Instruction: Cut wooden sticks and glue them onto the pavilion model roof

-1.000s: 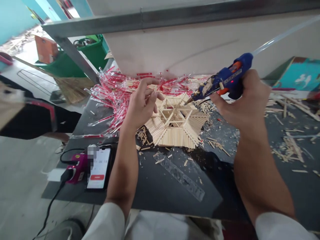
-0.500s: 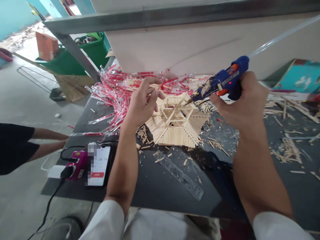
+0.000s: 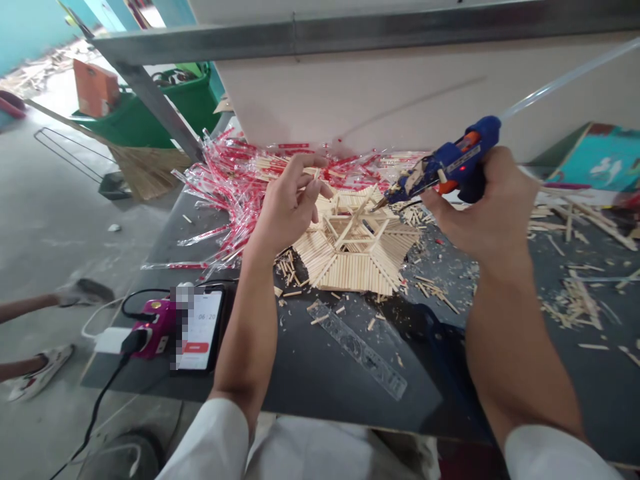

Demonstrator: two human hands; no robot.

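My left hand (image 3: 287, 210) hovers over the left edge of a model built of wooden sticks (image 3: 357, 257) on the dark table (image 3: 320, 373). Its fingertips pinch a small wooden stick (image 3: 311, 174). My right hand (image 3: 487, 207) grips a blue and orange glue gun (image 3: 447, 165). The nozzle points left and down, just above the upper right part of the model. A clear glue rod (image 3: 560, 80) sticks out of the back of the gun.
Red and clear wrappers (image 3: 233, 187) lie heaped behind the model. A phone (image 3: 197, 327), a pink plugged-in device (image 3: 155, 328) and a clear ruler (image 3: 365, 350) lie near the front edge. Stick scraps (image 3: 570, 300) litter the right side. Another person's feet (image 3: 40, 363) show at the left.
The person at the left has walked off; only legs and shoes remain in view. My hands have barely moved, and the glue gun sits slightly lower.
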